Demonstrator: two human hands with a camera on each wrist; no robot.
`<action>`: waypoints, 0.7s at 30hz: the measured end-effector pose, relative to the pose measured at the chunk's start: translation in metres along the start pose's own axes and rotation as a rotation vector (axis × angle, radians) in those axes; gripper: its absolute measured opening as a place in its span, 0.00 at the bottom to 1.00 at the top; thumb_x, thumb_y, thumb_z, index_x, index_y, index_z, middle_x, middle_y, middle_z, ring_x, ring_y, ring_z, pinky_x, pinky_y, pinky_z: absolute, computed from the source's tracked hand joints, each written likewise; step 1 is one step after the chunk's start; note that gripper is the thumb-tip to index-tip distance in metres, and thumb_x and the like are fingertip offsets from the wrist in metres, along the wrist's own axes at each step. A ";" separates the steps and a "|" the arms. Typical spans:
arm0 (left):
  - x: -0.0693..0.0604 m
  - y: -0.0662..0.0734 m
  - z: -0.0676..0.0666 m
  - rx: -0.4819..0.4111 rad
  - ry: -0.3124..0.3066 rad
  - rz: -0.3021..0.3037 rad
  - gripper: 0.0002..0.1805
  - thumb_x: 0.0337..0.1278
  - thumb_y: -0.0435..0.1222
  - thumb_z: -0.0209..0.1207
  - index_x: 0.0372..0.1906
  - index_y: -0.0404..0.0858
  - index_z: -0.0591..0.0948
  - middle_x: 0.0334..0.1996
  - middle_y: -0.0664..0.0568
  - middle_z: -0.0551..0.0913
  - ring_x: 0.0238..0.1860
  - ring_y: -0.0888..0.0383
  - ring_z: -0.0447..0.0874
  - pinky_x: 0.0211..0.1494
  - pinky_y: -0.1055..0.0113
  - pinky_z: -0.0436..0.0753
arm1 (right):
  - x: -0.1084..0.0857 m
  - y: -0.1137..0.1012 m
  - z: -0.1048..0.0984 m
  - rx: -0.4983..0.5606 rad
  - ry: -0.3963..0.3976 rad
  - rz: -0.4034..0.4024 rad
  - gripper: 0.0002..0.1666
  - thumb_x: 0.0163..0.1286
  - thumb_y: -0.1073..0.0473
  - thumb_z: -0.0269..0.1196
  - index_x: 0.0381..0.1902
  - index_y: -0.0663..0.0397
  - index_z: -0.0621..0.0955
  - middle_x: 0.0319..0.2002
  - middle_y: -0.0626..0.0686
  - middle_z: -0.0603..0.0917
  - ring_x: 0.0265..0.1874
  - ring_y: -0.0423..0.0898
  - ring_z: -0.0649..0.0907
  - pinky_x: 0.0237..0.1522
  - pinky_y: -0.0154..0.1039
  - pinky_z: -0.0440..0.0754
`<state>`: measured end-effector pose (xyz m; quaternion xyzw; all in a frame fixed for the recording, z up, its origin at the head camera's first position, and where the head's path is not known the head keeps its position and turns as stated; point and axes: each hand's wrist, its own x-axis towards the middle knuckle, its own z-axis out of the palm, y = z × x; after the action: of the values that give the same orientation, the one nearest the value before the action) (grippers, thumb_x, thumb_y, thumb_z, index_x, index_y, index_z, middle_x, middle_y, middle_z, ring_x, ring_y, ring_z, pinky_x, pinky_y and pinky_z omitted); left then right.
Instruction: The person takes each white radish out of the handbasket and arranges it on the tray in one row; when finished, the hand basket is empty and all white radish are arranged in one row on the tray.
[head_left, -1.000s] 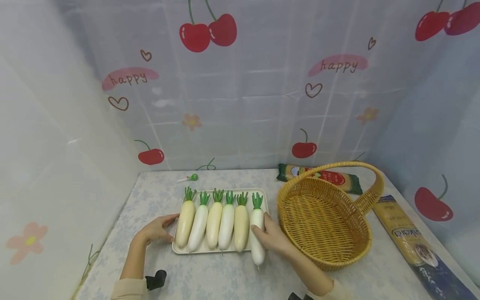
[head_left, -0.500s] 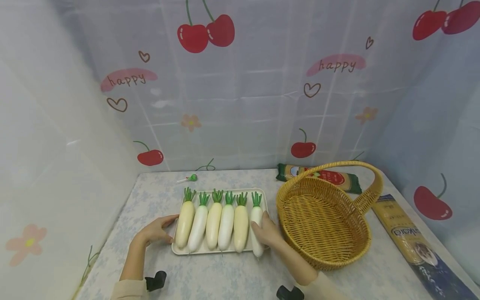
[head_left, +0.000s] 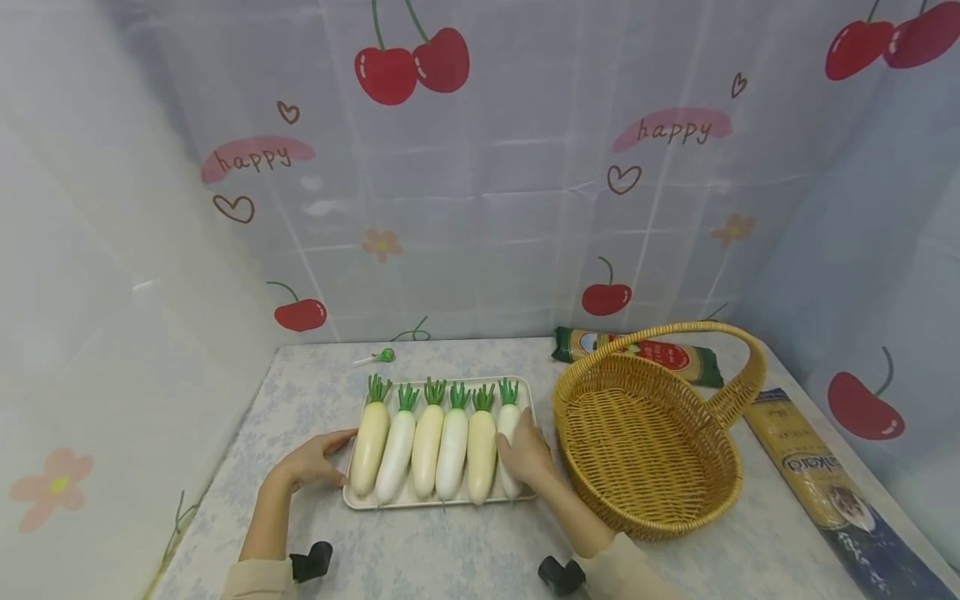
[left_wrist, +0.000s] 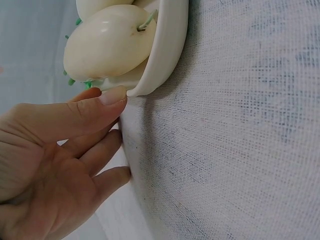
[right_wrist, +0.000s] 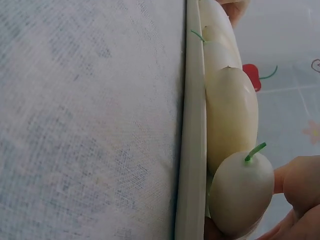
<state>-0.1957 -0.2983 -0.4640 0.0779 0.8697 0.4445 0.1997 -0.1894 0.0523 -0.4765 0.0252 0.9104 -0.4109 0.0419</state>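
Observation:
A cream tray (head_left: pixel 397 503) holds several white radishes with green tops, lying side by side. My right hand (head_left: pixel 529 454) grips the rightmost white radish (head_left: pixel 508 421), which lies in the tray at its right end. In the right wrist view the thumb is on one side of that radish (right_wrist: pixel 242 195), and fingers partly show on the other. My left hand (head_left: pixel 311 460) touches the tray's left edge with straight fingers. The left wrist view has its thumb tip (left_wrist: pixel 114 95) against the tray rim (left_wrist: pixel 165 55), near the leftmost radish (left_wrist: pixel 107 45).
A yellow wicker basket (head_left: pixel 645 450) with a tall handle stands right of the tray. Behind it lies a green-ended package (head_left: pixel 675 357). A long gold and blue packet (head_left: pixel 813 471) lies along the right edge. A small green lollipop (head_left: pixel 386 355) lies behind the tray.
My right hand has moved the rightmost radish back and slightly left, from overhanging the tray's front edge to lying within the tray. The left hand has stayed at the tray's left edge.

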 end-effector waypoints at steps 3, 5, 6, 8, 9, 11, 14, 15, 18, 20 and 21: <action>0.000 -0.001 0.000 0.002 -0.001 0.003 0.50 0.28 0.19 0.69 0.67 0.25 0.62 0.67 0.25 0.54 0.69 0.30 0.47 0.66 0.39 0.57 | 0.002 -0.002 0.003 -0.026 0.015 0.025 0.46 0.69 0.55 0.54 0.69 0.78 0.45 0.62 0.80 0.61 0.61 0.72 0.65 0.62 0.61 0.63; 0.000 -0.001 0.000 0.001 -0.002 0.006 0.50 0.28 0.19 0.69 0.67 0.25 0.62 0.67 0.25 0.54 0.69 0.30 0.47 0.66 0.39 0.57 | 0.002 -0.004 0.004 -0.051 0.028 0.036 0.46 0.68 0.55 0.55 0.69 0.77 0.46 0.60 0.81 0.63 0.58 0.73 0.68 0.59 0.61 0.67; 0.000 -0.001 0.000 0.002 -0.002 0.008 0.50 0.28 0.20 0.69 0.67 0.25 0.62 0.67 0.25 0.54 0.69 0.30 0.47 0.66 0.39 0.57 | 0.002 -0.006 0.004 -0.066 0.036 0.036 0.46 0.68 0.55 0.55 0.69 0.78 0.47 0.58 0.82 0.65 0.56 0.73 0.70 0.57 0.61 0.69; 0.000 -0.001 0.000 0.002 -0.003 0.009 0.49 0.28 0.20 0.69 0.67 0.24 0.62 0.67 0.25 0.54 0.69 0.30 0.47 0.66 0.39 0.57 | 0.002 -0.007 0.003 -0.100 0.053 0.031 0.46 0.67 0.55 0.56 0.69 0.78 0.49 0.52 0.82 0.70 0.51 0.72 0.74 0.52 0.60 0.73; -0.001 -0.001 0.000 0.002 -0.003 0.010 0.49 0.28 0.20 0.69 0.67 0.24 0.62 0.67 0.25 0.54 0.69 0.30 0.47 0.66 0.39 0.57 | 0.001 -0.008 0.002 -0.113 0.059 0.024 0.45 0.66 0.55 0.57 0.68 0.79 0.50 0.49 0.81 0.73 0.48 0.71 0.77 0.49 0.59 0.75; -0.001 -0.001 0.000 0.002 -0.003 0.009 0.49 0.28 0.20 0.69 0.67 0.24 0.62 0.67 0.25 0.54 0.69 0.30 0.47 0.66 0.39 0.57 | 0.000 -0.009 0.001 -0.144 0.062 0.005 0.44 0.65 0.56 0.57 0.67 0.80 0.53 0.43 0.79 0.76 0.45 0.70 0.78 0.46 0.58 0.77; -0.001 -0.001 0.000 0.002 -0.006 0.008 0.49 0.29 0.20 0.69 0.67 0.24 0.61 0.67 0.25 0.54 0.69 0.30 0.47 0.66 0.39 0.57 | -0.003 -0.010 -0.001 -0.162 0.037 -0.017 0.42 0.65 0.57 0.58 0.65 0.82 0.56 0.40 0.77 0.79 0.41 0.67 0.80 0.42 0.56 0.79; -0.001 0.000 0.000 0.000 -0.004 0.009 0.49 0.29 0.20 0.69 0.67 0.24 0.62 0.67 0.25 0.54 0.69 0.30 0.47 0.66 0.39 0.57 | -0.003 -0.010 -0.002 -0.163 0.026 -0.022 0.41 0.65 0.58 0.58 0.65 0.82 0.57 0.40 0.77 0.79 0.40 0.67 0.80 0.41 0.56 0.79; -0.001 0.000 0.000 -0.006 -0.002 0.009 0.49 0.28 0.20 0.69 0.67 0.24 0.61 0.67 0.25 0.54 0.69 0.30 0.46 0.67 0.40 0.57 | -0.006 -0.010 -0.003 -0.157 0.005 -0.026 0.40 0.64 0.59 0.58 0.64 0.83 0.57 0.43 0.78 0.77 0.41 0.66 0.80 0.40 0.55 0.79; -0.002 0.001 0.000 -0.016 0.000 0.007 0.50 0.28 0.19 0.68 0.67 0.24 0.61 0.67 0.25 0.53 0.69 0.30 0.46 0.67 0.40 0.56 | -0.008 -0.009 -0.003 -0.156 0.009 -0.032 0.40 0.64 0.60 0.58 0.64 0.83 0.58 0.45 0.79 0.75 0.42 0.67 0.79 0.41 0.56 0.79; -0.002 0.002 0.000 -0.025 0.000 0.005 0.50 0.27 0.19 0.68 0.67 0.24 0.61 0.67 0.25 0.53 0.69 0.31 0.46 0.67 0.40 0.56 | -0.008 -0.008 -0.003 -0.164 0.011 -0.037 0.40 0.64 0.59 0.58 0.64 0.83 0.58 0.46 0.80 0.74 0.44 0.69 0.78 0.44 0.57 0.78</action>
<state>-0.1940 -0.2977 -0.4624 0.0776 0.8639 0.4560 0.1994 -0.1819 0.0490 -0.4679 0.0073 0.9414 -0.3357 0.0311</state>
